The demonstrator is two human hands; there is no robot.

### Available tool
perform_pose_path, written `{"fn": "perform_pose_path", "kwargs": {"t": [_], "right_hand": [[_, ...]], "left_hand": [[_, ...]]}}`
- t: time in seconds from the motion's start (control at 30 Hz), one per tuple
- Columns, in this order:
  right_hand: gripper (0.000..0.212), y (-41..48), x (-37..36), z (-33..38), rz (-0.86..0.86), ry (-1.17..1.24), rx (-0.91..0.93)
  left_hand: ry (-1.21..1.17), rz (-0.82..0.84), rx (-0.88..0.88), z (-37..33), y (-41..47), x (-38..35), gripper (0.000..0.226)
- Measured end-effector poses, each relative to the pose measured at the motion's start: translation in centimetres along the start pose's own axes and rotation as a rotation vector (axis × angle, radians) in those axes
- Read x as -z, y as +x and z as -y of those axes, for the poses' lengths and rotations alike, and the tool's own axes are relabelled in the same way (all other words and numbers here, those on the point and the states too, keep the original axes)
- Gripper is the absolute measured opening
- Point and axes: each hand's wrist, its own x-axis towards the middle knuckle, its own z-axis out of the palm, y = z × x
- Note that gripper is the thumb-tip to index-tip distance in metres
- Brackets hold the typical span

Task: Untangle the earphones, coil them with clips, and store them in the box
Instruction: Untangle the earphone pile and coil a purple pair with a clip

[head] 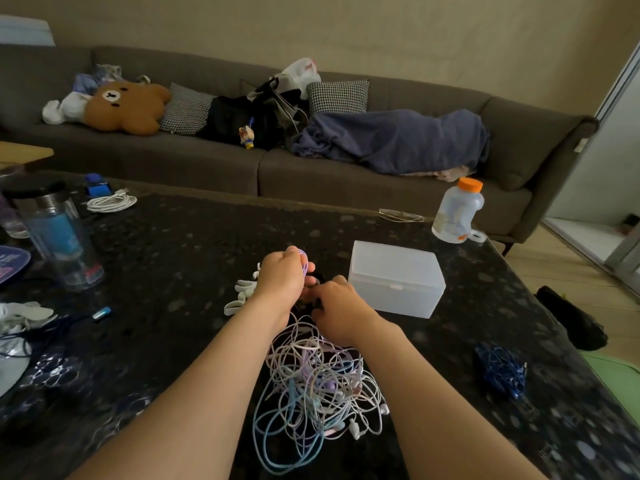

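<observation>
A tangled heap of white, pink, purple and light-blue earphones (318,386) lies on the dark speckled table (173,258) between my forearms. My left hand (282,277) holds a coil of purple cord, which loops over its fingertips. My right hand (337,308) pinches a cord right beside it, just above the heap. White clips (240,294) lie left of my left hand. A closed translucent plastic box (396,277) stands right of my hands. A dark blue coiled earphone bundle (502,370) lies further right.
A bottle with an orange cap (457,213) stands at the table's far right corner. A tumbler (60,237) and a coiled white cable (110,202) are at the left. A grey sofa (242,161) with cushions and a blanket runs behind the table.
</observation>
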Motion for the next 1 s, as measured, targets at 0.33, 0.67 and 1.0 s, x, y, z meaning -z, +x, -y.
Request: {"fn": "perform_pose_path", "kwargs": {"t": [0.33, 0.67, 1.0], "right_hand": [[0.046, -1.7, 0.4, -0.2, -0.05, -0.103, -0.025], [0.036, -5.6, 3.6, -1.6, -0.192, -0.165, -0.106], [0.024, -9.7, 6.2, -2.4, -0.564, 0.352, -0.008]], "left_hand": [[-0.104, 0.058, 0.029, -0.5, -1.2, -0.2, 0.039], [-0.112, 0.12, 0.019, -1.2, -3.6, -0.9, 0.037], [-0.134, 0.175, -0.092, -2.3, -6.6, -2.1, 0.037]]}}
